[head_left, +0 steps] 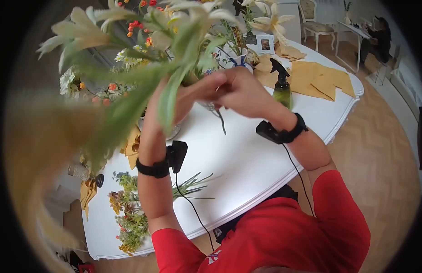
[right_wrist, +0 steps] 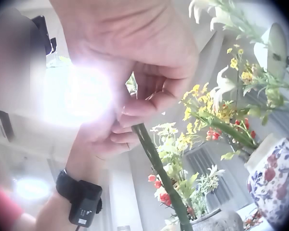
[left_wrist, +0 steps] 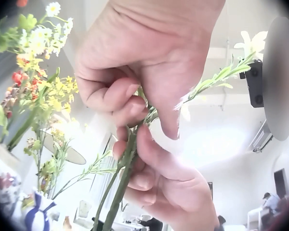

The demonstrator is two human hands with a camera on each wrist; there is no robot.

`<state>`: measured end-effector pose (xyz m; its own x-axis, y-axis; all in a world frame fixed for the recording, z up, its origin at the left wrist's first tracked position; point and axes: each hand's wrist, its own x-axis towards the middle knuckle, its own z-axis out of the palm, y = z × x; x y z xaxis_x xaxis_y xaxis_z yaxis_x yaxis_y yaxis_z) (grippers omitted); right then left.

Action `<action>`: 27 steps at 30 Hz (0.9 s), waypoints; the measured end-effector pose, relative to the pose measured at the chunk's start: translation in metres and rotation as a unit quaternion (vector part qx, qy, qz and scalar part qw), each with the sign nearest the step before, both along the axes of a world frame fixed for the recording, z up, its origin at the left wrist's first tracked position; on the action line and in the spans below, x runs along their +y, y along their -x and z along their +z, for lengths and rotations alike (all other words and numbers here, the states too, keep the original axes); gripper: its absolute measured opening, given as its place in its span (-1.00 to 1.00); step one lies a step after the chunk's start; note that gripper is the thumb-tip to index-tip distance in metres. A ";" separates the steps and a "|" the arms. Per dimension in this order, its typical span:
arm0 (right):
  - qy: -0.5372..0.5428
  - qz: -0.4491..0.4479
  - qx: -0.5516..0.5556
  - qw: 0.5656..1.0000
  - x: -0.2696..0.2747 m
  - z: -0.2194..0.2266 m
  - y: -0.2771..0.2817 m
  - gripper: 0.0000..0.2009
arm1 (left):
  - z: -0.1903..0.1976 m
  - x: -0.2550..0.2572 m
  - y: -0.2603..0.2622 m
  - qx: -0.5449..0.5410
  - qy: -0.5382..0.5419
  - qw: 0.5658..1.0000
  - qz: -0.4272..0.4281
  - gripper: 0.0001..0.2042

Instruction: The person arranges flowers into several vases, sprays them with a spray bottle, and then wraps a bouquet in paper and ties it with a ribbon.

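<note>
Both hands meet over the table on the thick green stem [left_wrist: 120, 190] of a white lily spray. My left hand [head_left: 181, 102] curls its fingers round the stem, while my right hand [head_left: 247, 93] pinches it close beside, the two hands' fingers nearly overlapping. White lily blooms [head_left: 81, 32] and long leaves [head_left: 167, 100] spread above the left hand, large and blurred near the head camera. In the right wrist view the stem [right_wrist: 159, 166] runs down below the fingers. A thinner side stem shows beside it in the left wrist view.
Behind the hands stand a floral-patterned vase [right_wrist: 274, 178] and other flower arrangements. A spray bottle [head_left: 282, 86] and mustard cloths [head_left: 320, 79] lie to the right on the white table [head_left: 247, 154]. A bunch of cut flowers [head_left: 133, 218] lies at the near left. Someone sits at a far desk.
</note>
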<state>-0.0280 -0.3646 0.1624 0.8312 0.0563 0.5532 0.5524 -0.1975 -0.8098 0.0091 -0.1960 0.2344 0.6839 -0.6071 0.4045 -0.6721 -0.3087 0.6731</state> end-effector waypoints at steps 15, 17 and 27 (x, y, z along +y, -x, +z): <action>0.085 -0.365 -0.194 0.907 -0.106 0.039 -0.142 -0.62 | -0.094 0.115 0.005 0.020 0.051 0.990 0.133 -0.47; 0.140 -0.433 -0.225 0.861 -0.114 0.035 -0.155 -0.57 | -0.104 0.131 0.004 0.028 0.038 0.989 0.142 -0.49; 0.194 -0.455 -0.294 0.818 -0.127 0.015 -0.183 -0.67 | -0.129 0.150 0.001 0.032 0.045 0.983 0.174 -0.58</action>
<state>0.1551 -0.4920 0.1779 0.2226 -0.1718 0.9597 0.3059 -0.9223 -0.2361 0.0083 -0.0463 0.1051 0.8693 -0.2955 0.3962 -0.4925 -0.4495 0.7453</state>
